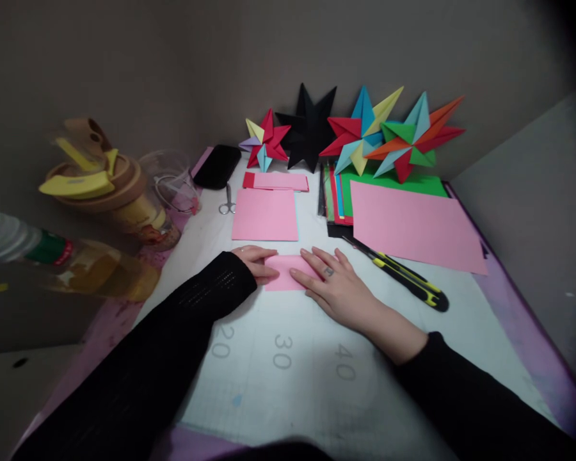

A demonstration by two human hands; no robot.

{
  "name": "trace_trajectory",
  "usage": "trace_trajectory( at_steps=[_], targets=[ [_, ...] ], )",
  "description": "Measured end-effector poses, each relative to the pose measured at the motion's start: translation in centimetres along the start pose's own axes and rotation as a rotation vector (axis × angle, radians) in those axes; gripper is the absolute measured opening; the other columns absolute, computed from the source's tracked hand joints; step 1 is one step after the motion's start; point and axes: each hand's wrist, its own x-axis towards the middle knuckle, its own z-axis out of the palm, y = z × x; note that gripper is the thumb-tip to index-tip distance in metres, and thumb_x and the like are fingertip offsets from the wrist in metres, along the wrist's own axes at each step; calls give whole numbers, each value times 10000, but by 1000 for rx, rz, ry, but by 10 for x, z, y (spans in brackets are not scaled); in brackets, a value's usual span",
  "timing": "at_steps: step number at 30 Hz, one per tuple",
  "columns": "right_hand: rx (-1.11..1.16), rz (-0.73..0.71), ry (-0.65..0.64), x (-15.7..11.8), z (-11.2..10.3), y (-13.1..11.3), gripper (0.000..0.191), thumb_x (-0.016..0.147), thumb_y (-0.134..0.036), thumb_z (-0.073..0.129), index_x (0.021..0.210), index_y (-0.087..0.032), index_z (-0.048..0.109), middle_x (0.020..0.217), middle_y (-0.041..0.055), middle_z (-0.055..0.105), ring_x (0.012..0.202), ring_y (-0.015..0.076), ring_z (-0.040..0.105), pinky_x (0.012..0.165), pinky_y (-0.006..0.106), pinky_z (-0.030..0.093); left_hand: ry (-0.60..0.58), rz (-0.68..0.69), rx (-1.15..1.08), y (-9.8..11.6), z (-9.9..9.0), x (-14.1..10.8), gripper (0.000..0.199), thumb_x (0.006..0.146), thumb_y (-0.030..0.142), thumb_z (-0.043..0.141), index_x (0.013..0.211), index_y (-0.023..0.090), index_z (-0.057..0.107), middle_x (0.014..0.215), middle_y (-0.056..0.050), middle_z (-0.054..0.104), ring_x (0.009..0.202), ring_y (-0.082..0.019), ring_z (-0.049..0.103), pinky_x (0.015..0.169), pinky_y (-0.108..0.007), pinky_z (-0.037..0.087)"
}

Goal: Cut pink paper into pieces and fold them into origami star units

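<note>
A small pink sheet of paper [286, 279], seemingly folded, lies flat on the white mat [312, 384]. My left hand [255, 262] rests at its left edge, fingers stretched out. Across the paper's right part lies my right hand [336, 285], a ring on one finger, its fingers spread flat. Parts of the paper are hidden under both hands. Just beyond it sits a stack of pink square paper [265, 215]. To the right of my right hand lies a black and yellow utility knife [403, 275].
Folded paper stars [365, 131] lean on the back wall. Large coloured sheets [413, 224] lie at right. Small scissors [227, 203], a phone [217, 166] and folded pink and red strips [278, 181] are behind. A lidded cup [144, 218] and a bottle [100, 262] stand left.
</note>
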Motion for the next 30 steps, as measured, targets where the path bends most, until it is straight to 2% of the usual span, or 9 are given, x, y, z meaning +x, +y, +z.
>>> trace_trajectory(
  at_steps=[8,19,26,30],
  targets=[
    [-21,-1,12,0,-2,-1,408,894,-295,510,1300,-322,474,1445,96,362,1296,328,326,1004,605,256,71,111,78,-4,3,0,119,789,347,647,839,302,745,1129,-35,652,926,-164,617,853,-286,476],
    [-29,-9,25,0,-1,-1,389,897,-302,507,1285,-320,493,1439,106,369,1286,334,337,1001,591,265,124,133,39,-4,4,0,111,787,333,652,830,296,747,1142,-41,649,923,-166,618,844,-289,479],
    [-22,-15,39,0,-1,0,392,886,-289,528,1276,-318,503,1434,108,376,1281,333,343,994,576,279,70,75,56,-2,2,0,129,795,356,638,833,300,748,1136,-29,656,927,-156,618,850,-273,479],
    [-23,-15,45,0,0,0,387,887,-290,527,1272,-321,508,1433,110,377,1284,331,340,996,580,272,55,87,49,-3,1,0,129,799,356,637,846,305,745,1143,-26,653,923,-156,617,849,-282,473]
  ],
)
